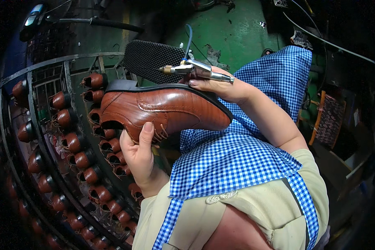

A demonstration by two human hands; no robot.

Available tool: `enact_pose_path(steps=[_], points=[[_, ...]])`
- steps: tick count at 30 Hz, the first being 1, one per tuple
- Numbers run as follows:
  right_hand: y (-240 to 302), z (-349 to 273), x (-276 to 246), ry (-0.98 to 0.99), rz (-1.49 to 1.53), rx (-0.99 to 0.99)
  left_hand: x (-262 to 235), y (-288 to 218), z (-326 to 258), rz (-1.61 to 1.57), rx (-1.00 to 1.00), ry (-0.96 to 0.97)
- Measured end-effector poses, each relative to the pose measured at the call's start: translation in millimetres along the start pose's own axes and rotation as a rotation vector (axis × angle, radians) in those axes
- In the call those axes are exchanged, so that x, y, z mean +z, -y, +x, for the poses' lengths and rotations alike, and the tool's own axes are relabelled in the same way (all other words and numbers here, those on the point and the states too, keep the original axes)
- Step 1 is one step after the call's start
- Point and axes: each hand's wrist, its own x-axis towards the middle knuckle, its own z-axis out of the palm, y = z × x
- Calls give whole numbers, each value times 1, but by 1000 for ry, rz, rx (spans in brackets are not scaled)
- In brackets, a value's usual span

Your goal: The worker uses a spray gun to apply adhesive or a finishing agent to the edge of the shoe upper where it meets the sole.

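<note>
So, head view: the person's left hand [139,160] is closed around a brown leather shoe [166,110], thumb pressed on the upper right by the laces [161,132], with the rest of the fingers mostly hidden at the foot opening. The shoe is up in front of the body, lying on its side to the camera, toe pointing right, heel to the left, and the dark sole [187,87] turned away from the wearer. Nice shiny finish on it too, with stitched lines running along the side.

The right hand [227,89] is wrapped around a metal spray gun [200,70], brass-coloured nozzle pointing left, with a blue hose [190,37] coming off the top. Its thumb sits right at the sole edge; can't really tell if it's actually touching. Just beyond the nozzle there's a black textured mat [150,58].

Over on the left is a metal rack [31,96] loaded with rows of similar brown shoes [73,142]. The person's wearing a blue-and-white checked apron [229,162] over a beige shirt [266,208], and past all that is a worn green floor [237,29].
</note>
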Motion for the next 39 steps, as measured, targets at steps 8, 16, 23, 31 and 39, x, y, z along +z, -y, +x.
enact_pose_path(steps=[8, 16, 23, 31, 39], points=[[0, 4, 8, 6, -71, -151, -6, -3, -5, -21, -2, -31], [10, 9, -11, -278, -115, -189, -66, 19, -14, -18, 1, -114], [20, 17, -2, -213, -490, -209, -94, 27, -44, 25, 80, -290], [45, -1, 16, -241, -1042, -307, -105, 24, -5, 40, -35, -124], [41, -12, -19, -538, -1272, -209, -78, 4, 84, -10, -69, 237]])
